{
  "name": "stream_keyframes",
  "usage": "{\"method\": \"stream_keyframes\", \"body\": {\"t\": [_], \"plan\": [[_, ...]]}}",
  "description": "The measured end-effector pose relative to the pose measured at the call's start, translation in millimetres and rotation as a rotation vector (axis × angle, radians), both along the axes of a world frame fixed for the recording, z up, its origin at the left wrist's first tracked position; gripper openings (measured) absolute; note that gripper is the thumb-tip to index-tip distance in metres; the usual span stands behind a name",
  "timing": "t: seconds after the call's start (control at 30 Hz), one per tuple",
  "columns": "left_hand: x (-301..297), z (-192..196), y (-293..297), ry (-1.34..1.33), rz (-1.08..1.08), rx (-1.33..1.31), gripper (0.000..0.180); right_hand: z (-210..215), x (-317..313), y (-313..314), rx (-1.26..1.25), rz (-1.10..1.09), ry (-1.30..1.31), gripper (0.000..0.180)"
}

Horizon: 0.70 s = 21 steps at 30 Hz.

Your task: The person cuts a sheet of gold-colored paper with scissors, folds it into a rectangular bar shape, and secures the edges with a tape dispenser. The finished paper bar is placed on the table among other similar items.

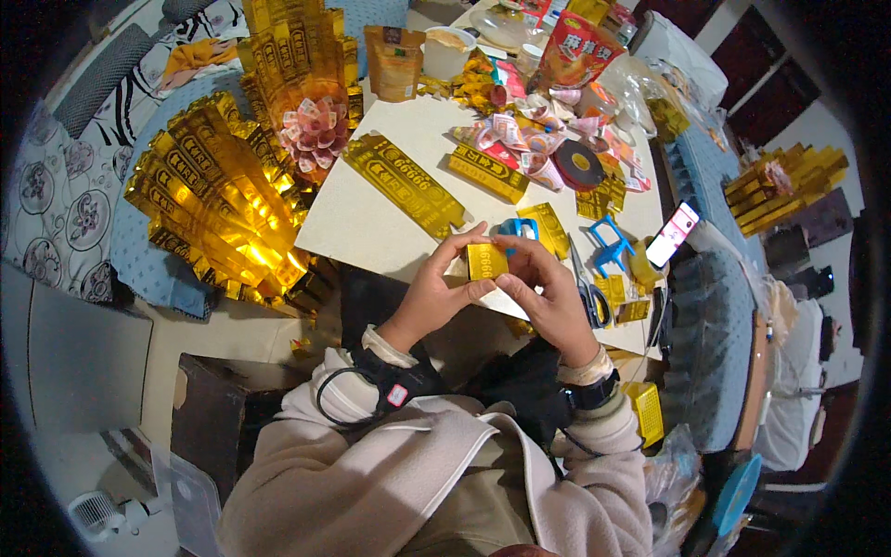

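Note:
Close to the table's near edge, my left hand (436,295) and my right hand (549,292) together hold a small gold foil paper piece (484,262). Fingers of both hands close on its sides, with the thumbs at its lower edge. Just beyond my fingers is a blue plastic tape dispenser (520,228), partly hidden, with a flat gold piece (549,227) beside it. Scissors (594,299) with dark handles lie right of my right hand. Past my left hand, a long embossed gold foil strip (405,186) rests flat, and a folded gold bar (488,174) sits farther off.
A second blue dispenser (610,247) and a lit phone (672,236) stand on the right. Behind are a dark tape roll (578,165), pink paper cones (509,132), a red package (577,52) and a white tub (447,54). Fanned gold strips (218,186) fill the left.

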<state>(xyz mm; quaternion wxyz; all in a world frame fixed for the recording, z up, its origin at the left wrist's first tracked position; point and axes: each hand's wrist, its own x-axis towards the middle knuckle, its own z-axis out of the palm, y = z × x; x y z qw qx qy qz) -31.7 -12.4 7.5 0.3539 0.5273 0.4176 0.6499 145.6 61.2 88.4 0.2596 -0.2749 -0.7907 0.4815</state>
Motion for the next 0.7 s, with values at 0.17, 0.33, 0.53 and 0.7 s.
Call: {"method": "stream_keyframes", "body": {"t": [0.17,0.33,0.53,0.7], "plan": [[-0.3,-1.5,0.9,0.035,-0.003,0.006,0.057,14.6,5.9,4.5,0.089,0.062,-0.070,0.050],[-1.1,-1.8,1.6,0.004,0.002,0.008,0.058,14.6,4.6,7.8,0.177,0.067,-0.098,0.049],[-2.8,-0.1,0.7,-0.013,-0.010,-0.053,0.057,4.8,5.2,13.6,0.098,0.060,-0.084,0.048],[-0.7,-0.2,3.3,-0.032,0.007,-0.041,0.057,-1.9,4.3,13.3,0.000,0.045,-0.019,0.043]]}}
